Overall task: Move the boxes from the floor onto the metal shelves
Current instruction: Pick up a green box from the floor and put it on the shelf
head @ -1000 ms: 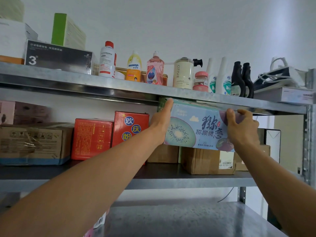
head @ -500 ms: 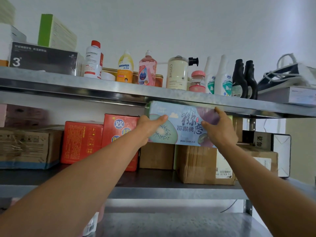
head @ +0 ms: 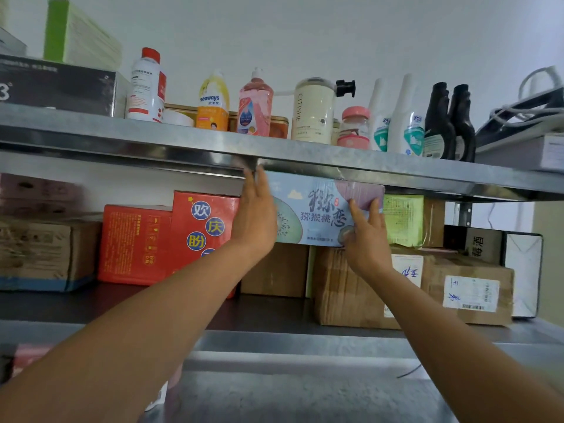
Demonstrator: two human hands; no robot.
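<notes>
— So, where are the hands?
— The left hand [head: 258, 218] lies flat, fingers straight, against the left end of the blue kiwi box [head: 317, 215]. The right hand [head: 367, 239] presses straightened fingers on its front face, near the right end.
— And the box?
— It's on the middle shelf [head: 274, 341], atop brown cartons [head: 335, 288], just under the upper shelf [head: 91, 126]. Red boxes [head: 134, 242] stand to its left, and bottles [head: 213, 102] line the shelf above.
</notes>
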